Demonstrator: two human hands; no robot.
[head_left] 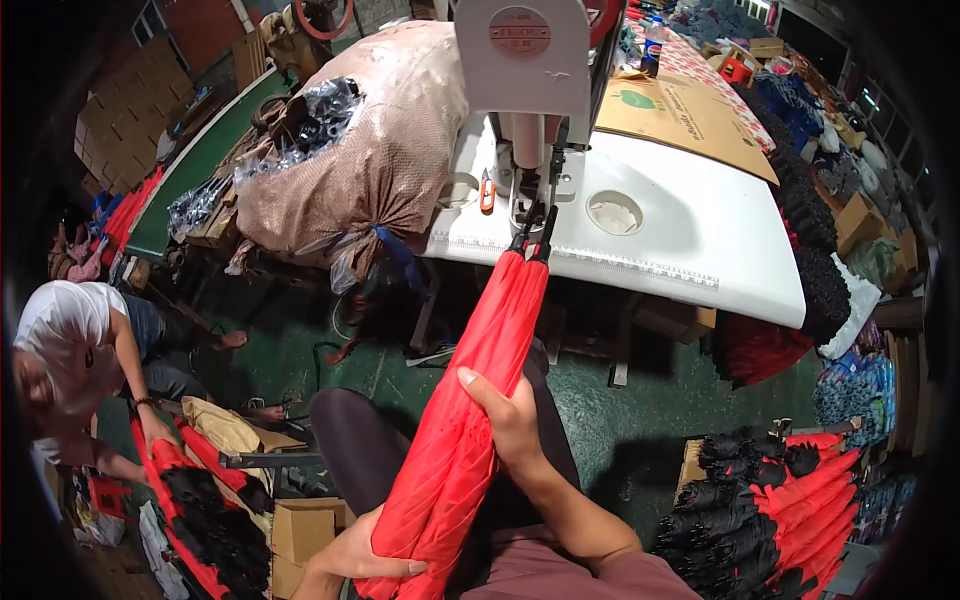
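Two long red folded umbrellas [455,430] lie side by side, slanting from my lap up to the sewing machine [525,60]. Their black tips [530,245] reach the table's front edge, just under the machine's needle area. My right hand [500,415] grips the bundle around its middle from the right, thumb on top. Lower down, my left hand [375,555] is wrapped round the near end from the left. Small orange-handled thread snips [487,192] lie on the white machine table [660,220], left of the needle.
A bulging woven sack [370,150] stands left of the machine. Flattened cardboard [680,120] and a dark bottle [652,50] are at the back right. Red-and-black umbrellas [770,510] are piled at lower right. At left, another person [80,350] handles similar ones.
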